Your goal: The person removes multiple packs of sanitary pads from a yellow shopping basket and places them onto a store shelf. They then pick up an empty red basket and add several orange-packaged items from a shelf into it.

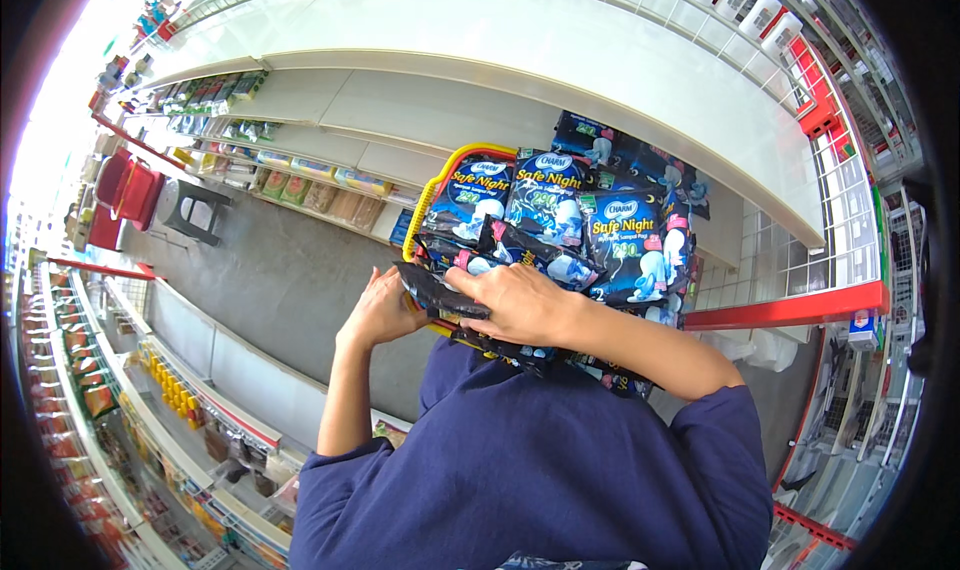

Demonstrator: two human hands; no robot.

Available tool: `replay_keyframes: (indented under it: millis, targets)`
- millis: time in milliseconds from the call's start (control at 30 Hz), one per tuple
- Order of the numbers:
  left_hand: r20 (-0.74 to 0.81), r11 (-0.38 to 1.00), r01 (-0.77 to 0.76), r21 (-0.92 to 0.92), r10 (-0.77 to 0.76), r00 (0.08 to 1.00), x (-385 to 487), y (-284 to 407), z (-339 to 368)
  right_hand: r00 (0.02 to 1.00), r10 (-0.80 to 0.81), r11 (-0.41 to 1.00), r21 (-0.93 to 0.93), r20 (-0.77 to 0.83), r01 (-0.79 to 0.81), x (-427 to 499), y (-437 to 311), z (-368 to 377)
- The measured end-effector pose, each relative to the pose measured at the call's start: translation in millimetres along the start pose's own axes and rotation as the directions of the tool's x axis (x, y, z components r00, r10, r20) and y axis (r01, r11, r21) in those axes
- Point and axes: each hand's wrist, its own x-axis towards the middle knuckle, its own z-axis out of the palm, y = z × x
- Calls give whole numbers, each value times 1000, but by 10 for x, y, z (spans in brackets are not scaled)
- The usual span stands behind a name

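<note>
A yellow-rimmed shopping basket [459, 150] stands before me, heaped with dark blue Charm Safe Night sanitary pad packs [624, 244]. My right hand [517, 300] grips a dark pack [435, 289] that lies edge-up at the near left corner of the basket. My left hand [386, 307] is at the same corner, its fingers against the left end of that pack and its thumb raised. The underside of the pack and some fingertips are hidden. Beyond the basket, more of the same packs [589, 136] lie on the shelf at the right.
White metal shelving [480, 19] spans the view ahead, with packaged goods [300, 166] on lower shelves at left. A red-ended wire divider [787, 306] juts out at right. A grey stool [196, 211] and red baskets [136, 195] stand on the floor at left. Stocked shelves [180, 397] lie at lower left.
</note>
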Motion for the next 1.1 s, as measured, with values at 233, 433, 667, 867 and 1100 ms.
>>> replay_keyframes:
  millis: [233, 433, 667, 867, 1100]
  targets:
    - [137, 990, 50, -133, -32, 990, 30, -89, -217, 984, -125, 983, 118, -129, 140, -2, -10, -123]
    - [1, 994, -38, 102, 38, 999, 29, -43, -81, 992, -114, 991, 60, -57, 117, 94, -6, 108]
    - [230, 999, -27, 17, 22, 973, -22, 79, -375, 995, -74, 995, 62, -64, 78, 4, 9, 124]
    - [199, 998, -46, 47, 35, 979, -18, 134, -682, 992, -9, 988, 149, -122, 27, -368, -102, -283]
    - [-236, 971, -197, -136, 161, 958, 147, 162, -729, 759, 339, 899, 429, -555, -88, -1614, 86, -976]
